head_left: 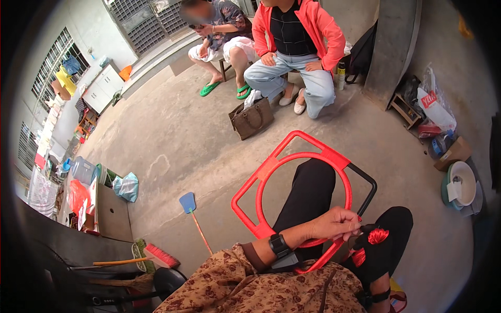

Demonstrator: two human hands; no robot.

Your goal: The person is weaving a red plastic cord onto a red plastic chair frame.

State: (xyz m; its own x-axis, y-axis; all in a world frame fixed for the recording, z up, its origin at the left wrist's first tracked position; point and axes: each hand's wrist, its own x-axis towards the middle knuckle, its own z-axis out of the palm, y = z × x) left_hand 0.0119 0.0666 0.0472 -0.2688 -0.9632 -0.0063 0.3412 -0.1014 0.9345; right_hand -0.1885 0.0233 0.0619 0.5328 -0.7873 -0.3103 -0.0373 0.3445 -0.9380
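Note:
A flat frame with an inner ring, mostly wrapped in red, rests across my lap. One bare black bar shows at its right side. My left hand comes over the frame's lower right part, fingers pinched closed on the edge where black and red meet. Just right of those fingertips are bunched red strands, with another red bunch below. My right forearm rises from the lower edge; the right hand is lost among dark material beside the red bunches, so its fingers cannot be made out.
Two people sit ahead, one in a coral jacket. A brown handbag stands on the concrete. To the left are a blue fly swatter, a red-bristled broom and a cabinet; basins and bags lie right.

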